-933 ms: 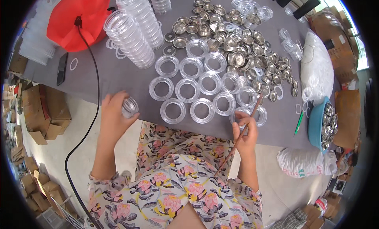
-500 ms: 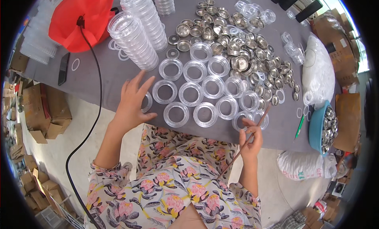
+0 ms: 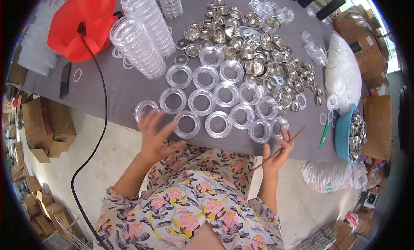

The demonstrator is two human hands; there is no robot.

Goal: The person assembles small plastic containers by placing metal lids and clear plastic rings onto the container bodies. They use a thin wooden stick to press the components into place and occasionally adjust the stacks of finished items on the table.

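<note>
My left hand [image 3: 156, 138] is over the table's front edge with its fingers spread, slightly blurred and holding nothing. Its fingertips overlap the leftmost clear plastic ring [image 3: 138, 109]. In my right hand [image 3: 276, 157] a thin reddish-brown stick [image 3: 298, 134] lies slantwise, gripped between thumb and fingers. That hand is by the front edge, its fingertips in front of a small clear ring [image 3: 276, 120]. Between my hands, clear plastic rings of several sizes lie flat in uneven rows. Behind them spreads a heap of round silver metal cups [image 3: 257, 68].
Tall stacks of clear rings [image 3: 139, 49] stand at the back left, beside a red bag [image 3: 82, 25] with a black cable [image 3: 105, 90] across the table. To the right are a white plastic bag [image 3: 343, 73], a green pen [image 3: 324, 134] and a blue basin [image 3: 343, 138] of metal cups.
My left hand has moved right and down toward me, uncovering more of the leftmost ring. My right hand has turned slightly, and the stick's tip has swung right. The view has shifted a little.
</note>
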